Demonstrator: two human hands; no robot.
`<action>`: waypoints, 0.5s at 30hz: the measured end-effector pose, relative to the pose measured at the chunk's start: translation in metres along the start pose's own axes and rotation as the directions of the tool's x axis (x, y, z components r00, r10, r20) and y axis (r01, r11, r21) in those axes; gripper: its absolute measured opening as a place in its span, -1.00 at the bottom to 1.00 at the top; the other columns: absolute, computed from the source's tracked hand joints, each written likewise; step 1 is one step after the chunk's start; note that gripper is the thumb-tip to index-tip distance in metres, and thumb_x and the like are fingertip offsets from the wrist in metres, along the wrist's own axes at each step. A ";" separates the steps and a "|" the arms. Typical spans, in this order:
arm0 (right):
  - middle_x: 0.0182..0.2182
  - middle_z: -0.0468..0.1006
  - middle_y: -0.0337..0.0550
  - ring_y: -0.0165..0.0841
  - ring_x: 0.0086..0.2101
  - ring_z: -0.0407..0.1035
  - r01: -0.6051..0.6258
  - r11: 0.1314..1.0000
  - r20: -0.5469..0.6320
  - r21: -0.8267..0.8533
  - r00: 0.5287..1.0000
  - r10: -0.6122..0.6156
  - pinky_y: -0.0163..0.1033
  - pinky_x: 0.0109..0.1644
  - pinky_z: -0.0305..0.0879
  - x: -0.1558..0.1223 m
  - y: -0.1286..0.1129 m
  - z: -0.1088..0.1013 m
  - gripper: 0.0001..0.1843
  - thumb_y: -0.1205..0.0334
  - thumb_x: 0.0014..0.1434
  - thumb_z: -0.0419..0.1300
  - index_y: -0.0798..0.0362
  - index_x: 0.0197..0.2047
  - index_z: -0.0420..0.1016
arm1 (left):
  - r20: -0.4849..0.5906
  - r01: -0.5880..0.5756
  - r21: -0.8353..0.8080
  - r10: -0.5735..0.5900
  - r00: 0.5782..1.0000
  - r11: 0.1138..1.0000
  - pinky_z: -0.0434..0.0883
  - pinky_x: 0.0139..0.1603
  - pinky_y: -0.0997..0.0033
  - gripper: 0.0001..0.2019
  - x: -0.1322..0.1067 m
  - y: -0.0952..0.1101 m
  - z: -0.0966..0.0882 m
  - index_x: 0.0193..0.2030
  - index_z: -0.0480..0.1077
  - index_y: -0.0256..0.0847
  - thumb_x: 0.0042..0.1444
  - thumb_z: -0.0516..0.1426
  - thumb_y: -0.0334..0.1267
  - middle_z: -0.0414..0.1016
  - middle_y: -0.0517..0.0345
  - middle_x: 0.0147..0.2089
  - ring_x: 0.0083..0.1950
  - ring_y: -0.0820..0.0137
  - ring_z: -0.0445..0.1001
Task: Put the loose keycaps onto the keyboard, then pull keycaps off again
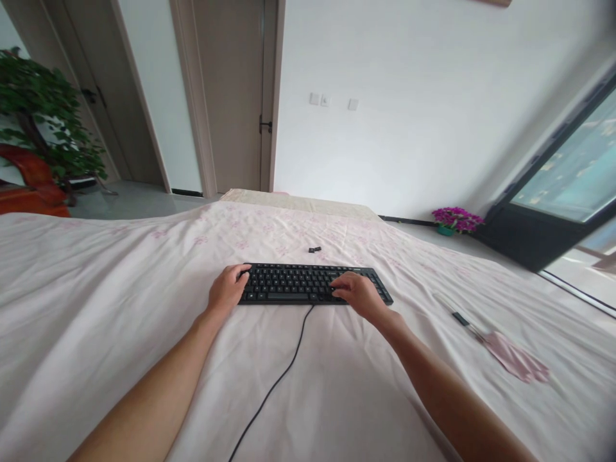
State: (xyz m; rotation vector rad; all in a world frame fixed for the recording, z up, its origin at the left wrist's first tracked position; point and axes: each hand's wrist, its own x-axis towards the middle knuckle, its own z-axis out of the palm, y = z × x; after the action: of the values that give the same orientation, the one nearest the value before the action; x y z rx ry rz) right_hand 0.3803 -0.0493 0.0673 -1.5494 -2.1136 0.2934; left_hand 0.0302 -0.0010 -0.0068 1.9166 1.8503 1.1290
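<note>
A black keyboard [289, 284] lies across the pale floral sheet in front of me, its cable [282, 377] running toward me. My left hand [228, 289] is closed on the keyboard's left end, thumb and fingers against its edge. Over the keys at the right part of the board, my right hand [359, 292] has its thumb and fingertips drawn together in a pinch. Whatever may be between those fingertips is too small to make out. Just beyond the keyboard are a few small black pieces [314, 249], perhaps loose keycaps.
A pinkish cloth [517, 357] and a thin tool with a dark grip [461, 319] lie to the right on the wrinkled sheet [158, 308]. Farther off are a door [231, 96], a leafy plant [43, 115] and potted purple flowers [457, 219].
</note>
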 end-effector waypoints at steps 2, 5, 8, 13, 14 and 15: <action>-0.25 0.57 -0.19 -0.33 -0.27 0.43 0.017 1.000 0.000 -0.001 1.000 -0.017 -0.26 -0.15 0.28 -0.001 0.001 0.006 -0.81 0.27 0.05 0.24 -0.02 -0.24 0.62 | 0.000 -0.002 0.000 0.002 1.000 1.000 0.33 0.11 0.32 -0.68 0.000 -0.002 0.001 0.01 0.45 -0.01 0.17 0.01 -0.15 0.44 0.17 0.07 0.08 0.30 0.41; -0.27 0.56 -0.19 -0.33 -0.26 0.42 0.046 0.999 0.008 -0.001 0.999 -0.046 -0.26 -0.16 0.28 0.001 -0.002 0.013 -0.81 0.27 0.06 0.24 -0.04 -0.22 0.62 | -0.001 -0.002 -0.002 0.002 1.000 1.000 0.34 0.11 0.32 -0.68 0.001 -0.003 0.002 0.01 0.45 0.00 0.16 0.01 -0.14 0.45 0.18 0.07 0.07 0.30 0.41; -0.29 0.56 -0.19 -0.33 -0.26 0.42 0.067 0.998 0.020 0.005 0.998 -0.067 -0.27 -0.17 0.27 0.002 -0.004 0.018 -0.80 0.28 0.06 0.24 -0.05 -0.22 0.63 | -0.004 -0.002 -0.001 0.002 1.000 1.000 0.34 0.11 0.32 -0.68 0.001 -0.003 0.002 0.01 0.45 0.01 0.15 0.02 -0.14 0.45 0.18 0.06 0.06 0.30 0.42; -0.29 0.58 -0.20 -0.32 -0.28 0.44 0.066 0.997 0.053 0.037 0.996 -0.068 -0.27 -0.17 0.29 0.003 -0.001 0.023 -0.79 0.31 0.05 0.25 -0.04 -0.22 0.63 | 0.000 -0.007 0.003 0.007 1.000 1.000 0.33 0.12 0.30 -0.68 0.001 -0.002 0.001 0.01 0.44 0.01 0.16 0.01 -0.16 0.45 0.18 0.07 0.06 0.30 0.42; -0.29 0.58 -0.20 -0.32 -0.27 0.44 0.069 0.997 0.055 0.041 0.996 -0.071 -0.27 -0.16 0.29 0.003 0.000 0.024 -0.79 0.32 0.05 0.24 -0.05 -0.22 0.63 | -0.001 -0.007 0.004 0.007 1.000 1.000 0.33 0.13 0.30 -0.68 0.001 -0.002 0.001 0.01 0.44 0.01 0.16 0.01 -0.15 0.45 0.18 0.07 0.07 0.30 0.42; -0.28 0.59 -0.21 -0.32 -0.26 0.45 0.074 0.996 0.054 0.043 0.996 -0.076 -0.27 -0.15 0.29 0.003 0.000 0.024 -0.79 0.33 0.05 0.24 -0.05 -0.22 0.63 | -0.002 -0.006 0.005 0.006 1.000 1.000 0.32 0.14 0.30 -0.68 0.001 -0.002 0.001 0.01 0.44 0.00 0.16 0.01 -0.15 0.45 0.18 0.06 0.07 0.30 0.42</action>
State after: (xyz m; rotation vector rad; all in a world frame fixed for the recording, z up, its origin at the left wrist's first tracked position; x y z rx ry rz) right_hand 0.3670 -0.0438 0.0473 -1.4506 -2.1883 0.3552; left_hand 0.0292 0.0007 -0.0087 1.9260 1.8510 1.1299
